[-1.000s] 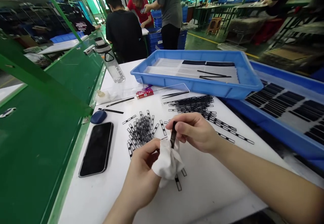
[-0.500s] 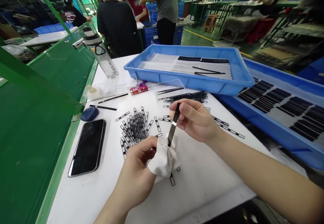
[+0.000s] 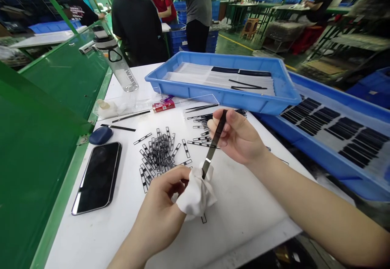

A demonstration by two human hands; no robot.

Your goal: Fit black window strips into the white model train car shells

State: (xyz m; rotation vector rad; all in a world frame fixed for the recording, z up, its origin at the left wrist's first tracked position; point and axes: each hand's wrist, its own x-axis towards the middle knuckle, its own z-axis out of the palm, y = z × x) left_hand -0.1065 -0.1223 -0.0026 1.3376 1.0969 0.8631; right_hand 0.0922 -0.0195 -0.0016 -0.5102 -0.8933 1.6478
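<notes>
Strip (image 3: 214, 143) appears mid-wipe: left hand (image 3: 166, 204) pinches cloth (image 3: 196, 198) around it; right hand (image 3: 242, 139), above the left, grips its top. Next pull calls for even pressure.

Bare hands (image 3: 242, 139) and forearms (image 3: 307, 196)
Slender fingers (image 3: 178, 174), uncovered wrists (image 3: 263, 161), forearms bare to the edge of view

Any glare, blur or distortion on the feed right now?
Head view: a bright patch, likely glare, on the dark strip just above the white cloth; head view: outer corners look stretched and soft, while the strip's edges read clearly.
</notes>
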